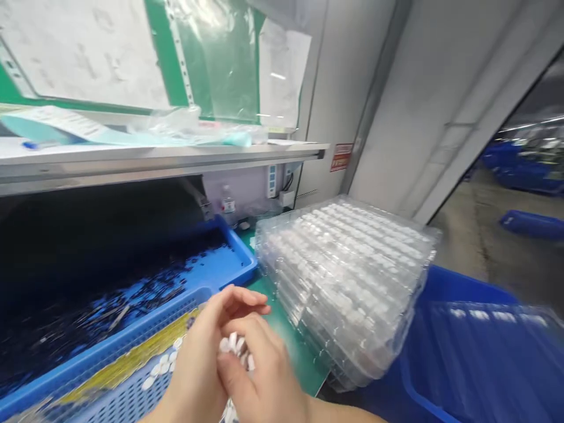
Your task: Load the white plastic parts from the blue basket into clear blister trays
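Note:
My left hand (198, 346) and my right hand (275, 370) are cupped together, fingers curled, around a handful of small white round pieces (233, 343). The right thumb presses against the pieces, and some of them are hidden behind the fingers. More white pieces show just below, between the wrists. Both hands are over the right end of a blue perforated basket (127, 405), where loose white discs (163, 365) lie beside a yellow strip (136, 355).
A stack of clear plastic trays (308, 305) filled with white pieces stands right of my hands on the green tabletop (282, 329). Behind the basket, a blue tray (227, 267) holds scattered black parts. A cluttered shelf (176, 155) crosses above. At lower right is a blue bin (467, 282).

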Tool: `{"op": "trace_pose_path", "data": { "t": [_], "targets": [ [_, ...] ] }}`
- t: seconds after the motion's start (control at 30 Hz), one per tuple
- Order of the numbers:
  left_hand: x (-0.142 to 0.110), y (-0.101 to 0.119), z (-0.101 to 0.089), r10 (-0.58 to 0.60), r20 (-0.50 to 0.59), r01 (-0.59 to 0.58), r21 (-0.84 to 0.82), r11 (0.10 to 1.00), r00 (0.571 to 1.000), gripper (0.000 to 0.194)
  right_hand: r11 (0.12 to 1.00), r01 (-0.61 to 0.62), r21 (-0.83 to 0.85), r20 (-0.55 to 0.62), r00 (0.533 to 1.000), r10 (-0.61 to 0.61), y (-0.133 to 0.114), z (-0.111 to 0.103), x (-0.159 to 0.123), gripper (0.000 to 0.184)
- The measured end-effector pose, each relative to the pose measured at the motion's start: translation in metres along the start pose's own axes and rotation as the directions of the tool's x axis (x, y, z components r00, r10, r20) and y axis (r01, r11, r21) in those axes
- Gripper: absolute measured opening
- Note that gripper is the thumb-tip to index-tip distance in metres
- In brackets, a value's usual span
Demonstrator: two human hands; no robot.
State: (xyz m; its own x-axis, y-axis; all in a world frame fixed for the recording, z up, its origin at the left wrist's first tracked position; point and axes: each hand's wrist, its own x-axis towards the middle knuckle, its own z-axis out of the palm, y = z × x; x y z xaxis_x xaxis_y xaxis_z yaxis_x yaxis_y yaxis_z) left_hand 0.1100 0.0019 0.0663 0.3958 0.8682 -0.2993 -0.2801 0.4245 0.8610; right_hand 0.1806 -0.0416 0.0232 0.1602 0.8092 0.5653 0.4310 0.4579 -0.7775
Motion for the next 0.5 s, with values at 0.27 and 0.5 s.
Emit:
{"op": "trace_pose_path", "data": {
  "t": [0.27, 0.5],
  "targets": [
    [0.009, -0.028, 0.138, 0.174, 0.433, -0.2, 0.015, 0.98, 0.884, 0.016, 0.884, -0.46, 0.079, -0.214, 0.859, 0.466, -0.024, -0.132, -0.006, 0.031],
    [0.073, -0.022, 0.228, 0.253, 0.384, -0.388, 0.329, 0.861, 0.888, 0.013, 0.809, -0.462, -0.363, -0.145, 0.886, 0.441, 0.011, -0.231, 0.063, 0.026]
  ]
}}
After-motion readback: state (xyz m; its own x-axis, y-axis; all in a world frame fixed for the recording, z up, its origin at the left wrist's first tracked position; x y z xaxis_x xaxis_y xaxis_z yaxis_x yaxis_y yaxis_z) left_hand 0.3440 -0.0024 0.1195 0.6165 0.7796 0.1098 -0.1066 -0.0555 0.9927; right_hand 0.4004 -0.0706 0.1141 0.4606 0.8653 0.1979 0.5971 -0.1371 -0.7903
